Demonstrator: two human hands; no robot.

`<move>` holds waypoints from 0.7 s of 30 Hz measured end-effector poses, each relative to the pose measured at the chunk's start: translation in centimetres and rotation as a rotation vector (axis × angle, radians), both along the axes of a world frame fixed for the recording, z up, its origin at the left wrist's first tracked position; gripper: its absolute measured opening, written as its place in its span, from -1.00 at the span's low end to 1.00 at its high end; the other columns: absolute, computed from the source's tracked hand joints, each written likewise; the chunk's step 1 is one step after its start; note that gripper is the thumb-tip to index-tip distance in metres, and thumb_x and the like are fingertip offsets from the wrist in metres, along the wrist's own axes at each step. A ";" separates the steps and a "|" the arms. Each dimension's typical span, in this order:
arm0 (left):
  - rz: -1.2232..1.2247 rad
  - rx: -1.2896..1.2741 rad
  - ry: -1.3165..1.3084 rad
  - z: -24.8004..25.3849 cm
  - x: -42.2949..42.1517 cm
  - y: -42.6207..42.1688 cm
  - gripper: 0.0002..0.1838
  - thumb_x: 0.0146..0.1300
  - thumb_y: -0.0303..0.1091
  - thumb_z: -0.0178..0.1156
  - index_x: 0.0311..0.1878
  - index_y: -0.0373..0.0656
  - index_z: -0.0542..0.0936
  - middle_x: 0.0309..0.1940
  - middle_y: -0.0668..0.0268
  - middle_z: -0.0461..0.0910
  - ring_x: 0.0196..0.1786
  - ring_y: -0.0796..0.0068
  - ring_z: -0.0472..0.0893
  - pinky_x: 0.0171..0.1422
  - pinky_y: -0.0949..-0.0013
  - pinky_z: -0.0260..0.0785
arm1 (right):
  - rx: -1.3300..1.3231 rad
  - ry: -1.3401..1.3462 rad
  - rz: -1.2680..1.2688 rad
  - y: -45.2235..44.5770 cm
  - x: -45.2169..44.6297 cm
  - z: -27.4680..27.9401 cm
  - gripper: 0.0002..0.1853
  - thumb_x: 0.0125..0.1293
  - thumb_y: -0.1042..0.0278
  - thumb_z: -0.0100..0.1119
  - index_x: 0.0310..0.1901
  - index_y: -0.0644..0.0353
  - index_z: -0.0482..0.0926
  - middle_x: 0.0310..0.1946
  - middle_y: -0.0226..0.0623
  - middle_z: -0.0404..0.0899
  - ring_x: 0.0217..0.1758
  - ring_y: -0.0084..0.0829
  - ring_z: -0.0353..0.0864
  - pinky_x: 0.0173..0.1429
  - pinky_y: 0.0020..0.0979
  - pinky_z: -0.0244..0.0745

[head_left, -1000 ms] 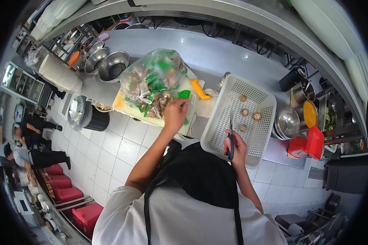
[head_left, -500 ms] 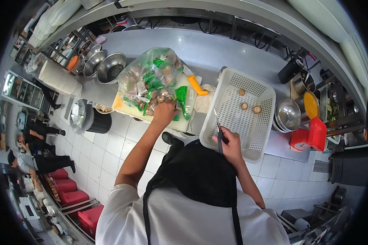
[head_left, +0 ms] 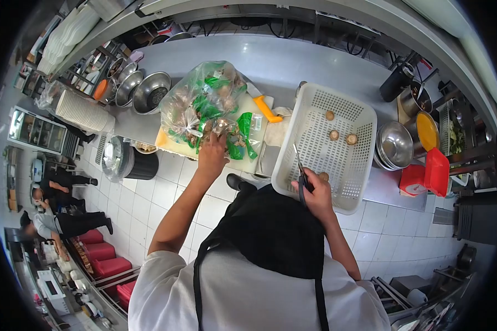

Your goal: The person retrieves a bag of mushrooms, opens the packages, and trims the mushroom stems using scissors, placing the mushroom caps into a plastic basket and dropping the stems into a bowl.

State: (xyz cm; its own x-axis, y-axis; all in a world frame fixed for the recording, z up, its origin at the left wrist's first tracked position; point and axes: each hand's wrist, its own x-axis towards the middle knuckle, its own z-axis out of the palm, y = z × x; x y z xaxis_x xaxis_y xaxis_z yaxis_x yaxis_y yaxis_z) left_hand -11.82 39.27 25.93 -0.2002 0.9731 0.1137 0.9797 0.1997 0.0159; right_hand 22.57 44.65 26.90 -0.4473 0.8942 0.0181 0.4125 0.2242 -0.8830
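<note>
My left hand (head_left: 212, 156) reaches over the board with fingers stretched out, touching brown mushrooms (head_left: 222, 126) at the mouth of a clear plastic bag (head_left: 204, 91) with green print. Its fingertips are partly lost among the mushrooms. My right hand (head_left: 318, 193) grips black-handled scissors (head_left: 302, 175), blades pointing away from me, above the near left part of a white perforated basket (head_left: 364, 160). Inside the basket lie several mushrooms (head_left: 334, 134), one of them right beside my right hand. The bag rests on a pale cutting board (head_left: 174, 144).
An orange-handled knife (head_left: 268, 109) and a cloth (head_left: 274, 132) lie between bag and basket. Steel bowls (head_left: 151, 92) stand at the back left, more bowls (head_left: 396, 144) and a red scale (head_left: 414, 179) at the right. A lined bin (head_left: 141, 163) is at the left. Two people (head_left: 66, 223) are farther left.
My left hand has straightened its fingers and shifted slightly left on the mushrooms. A mushroom now shows beside my right hand, which still holds the scissors. The view has shifted slightly.
</note>
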 end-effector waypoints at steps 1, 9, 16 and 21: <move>-0.011 0.021 0.024 0.1 0.2 -0.3 -0.26 -0.10 -0.31 0.60 0.21 -0.20 0.53 -0.04 0.11 0.52 0.02 0.10 0.64 0.07 0.11 0.56 | -0.016 -0.008 0.001 0.0 0.1 0.1 -0.44 0.24 0.11 0.52 0.16 0.31 0.61 -0.50 -0.25 0.61 -0.50 -0.42 0.52 -0.33 -0.34 0.42; -0.050 0.390 -0.134 -3.1 -1.9 -2.0 -0.75 0.03 -0.51 0.41 -0.16 -0.21 0.67 -0.22 0.20 0.62 -0.12 0.12 0.60 0.02 0.14 0.50 | -0.027 -0.059 0.022 0.4 0.0 0.3 -0.46 0.24 0.13 0.51 0.15 0.27 0.62 -0.49 -0.25 0.62 -0.49 -0.41 0.55 -0.32 -0.34 0.44; -0.151 0.455 -0.130 -3.9 -2.4 -1.7 -0.83 0.01 -0.56 0.32 -0.27 -0.20 0.67 -0.19 0.24 0.67 -0.12 0.16 0.61 0.04 0.15 0.49 | 0.020 -0.110 0.134 0.4 -1.8 2.0 -0.49 0.25 0.14 0.49 0.14 0.22 0.62 -0.46 -0.22 0.63 -0.46 -0.36 0.58 -0.28 -0.32 0.48; -0.134 0.442 -0.105 -1.9 -0.3 -2.1 -0.79 0.06 -0.53 0.29 -0.18 -0.20 0.67 -0.17 0.23 0.67 -0.03 0.16 0.60 0.14 0.13 0.46 | 0.085 -0.121 0.172 0.5 -2.3 2.0 -0.49 0.26 0.08 0.47 0.13 0.21 0.62 -0.46 -0.20 0.63 -0.44 -0.27 0.63 -0.26 -0.29 0.51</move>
